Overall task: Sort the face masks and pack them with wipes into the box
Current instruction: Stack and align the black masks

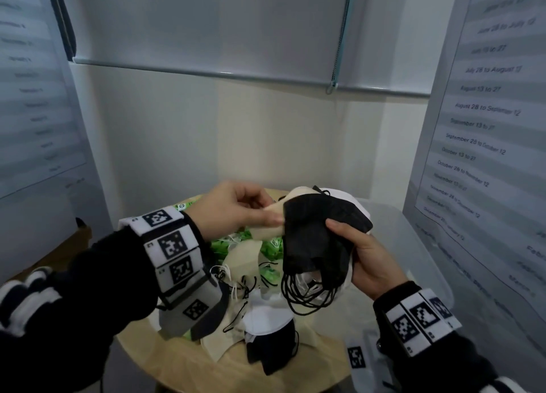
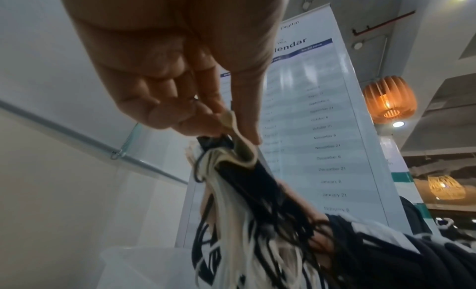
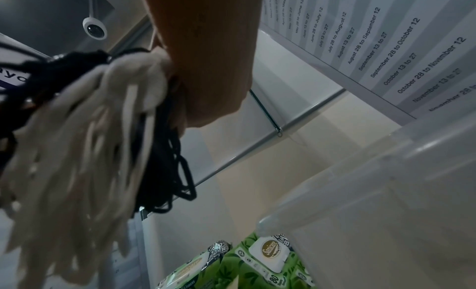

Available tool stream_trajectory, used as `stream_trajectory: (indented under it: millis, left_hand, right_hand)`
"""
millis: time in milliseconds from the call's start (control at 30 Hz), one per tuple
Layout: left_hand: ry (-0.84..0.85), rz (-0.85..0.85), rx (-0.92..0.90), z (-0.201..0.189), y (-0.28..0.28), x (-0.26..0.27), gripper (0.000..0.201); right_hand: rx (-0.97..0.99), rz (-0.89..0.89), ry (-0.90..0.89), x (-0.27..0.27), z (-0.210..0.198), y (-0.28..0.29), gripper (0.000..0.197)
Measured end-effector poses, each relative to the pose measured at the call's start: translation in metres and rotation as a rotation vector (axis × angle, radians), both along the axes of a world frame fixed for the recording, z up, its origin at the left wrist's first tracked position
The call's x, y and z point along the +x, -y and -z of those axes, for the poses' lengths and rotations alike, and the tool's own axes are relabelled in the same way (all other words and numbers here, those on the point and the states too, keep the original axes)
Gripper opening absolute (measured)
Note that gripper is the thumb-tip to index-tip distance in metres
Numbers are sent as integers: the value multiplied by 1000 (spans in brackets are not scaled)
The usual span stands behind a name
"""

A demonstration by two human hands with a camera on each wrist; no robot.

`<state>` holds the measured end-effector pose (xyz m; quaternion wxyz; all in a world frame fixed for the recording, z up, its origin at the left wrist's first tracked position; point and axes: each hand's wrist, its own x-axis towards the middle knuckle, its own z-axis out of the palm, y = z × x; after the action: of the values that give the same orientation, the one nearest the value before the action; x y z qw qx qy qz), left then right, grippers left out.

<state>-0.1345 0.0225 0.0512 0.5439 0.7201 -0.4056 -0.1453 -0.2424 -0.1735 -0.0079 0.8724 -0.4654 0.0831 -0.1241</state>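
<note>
My right hand (image 1: pixel 351 245) grips a stack of face masks above the table, a black mask (image 1: pixel 316 233) on top with its ear loops (image 1: pixel 307 295) dangling. My left hand (image 1: pixel 236 212) pinches the edge of a beige mask (image 1: pixel 271 218) that pokes from that stack. In the left wrist view thumb and fingers (image 2: pixel 247 118) pinch the beige mask's edge (image 2: pixel 231 122). The right wrist view shows white and black ear loops (image 3: pixel 85 134) hanging from my right hand (image 3: pixel 206 59). More beige, white and black masks (image 1: pixel 266 319) lie heaped on the round wooden table (image 1: pixel 206 366), over green wipe packs (image 1: pixel 233 242).
A clear plastic box (image 1: pixel 422 245) stands at the table's right, against a calendar banner (image 1: pixel 484 121). In the right wrist view the box wall (image 3: pixel 386 201) rises beside green wipe packs (image 3: pixel 268 265). Another banner (image 1: pixel 32 82) stands at left, a wall behind.
</note>
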Motion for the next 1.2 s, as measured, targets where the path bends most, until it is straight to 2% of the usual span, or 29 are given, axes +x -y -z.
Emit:
stream_trajectory:
  millis: [67, 200, 333, 433, 533, 600, 633, 700, 900, 967, 1067, 1200]
  left_hand:
    - [-69, -32, -116, -7, -4, 3, 25]
    - [-231, -65, -389, -23, -7, 13, 17]
    - [-190, -109, -481, -37, -3, 10, 22]
    - [-57, -109, -370, -36, 6, 0, 23]
    - [268, -80, -115, -25, 17, -6, 9]
    - [467, 15, 85, -21, 21, -6, 25]
    - [510, 54, 143, -20, 21, -6, 30]
    - [538, 87, 154, -22, 21, -7, 32]
    - [554, 29, 94, -21, 20, -1, 25]
    - [562, 35, 103, -21, 18, 1, 17]
    - [555, 53, 126, -23, 16, 3, 21]
    - [545, 67, 148, -25, 17, -1, 26]
  right_hand:
    - [9, 2, 9, -1, 0, 3, 79]
    - [28, -10, 36, -1, 1, 8, 91]
    - [-10, -44, 41, -3, -3, 5, 93]
    - [-53, -63, 42, -1, -5, 0, 89]
    - [-74, -76, 65, 1, -7, -6, 81]
    - [-97, -96, 81, 2, -9, -8, 80]
    - [-113, -104, 85, 2, -9, -8, 78]
    - [-130, -117, 95, 2, -10, -7, 71]
    - [-108, -128, 97, 0, -12, -7, 49]
    - [-119, -113, 87, 1, -12, -8, 60]
    - [-101, -97, 65, 1, -11, -9, 79]
    - [-82, -114, 48, 3, -13, -8, 86]
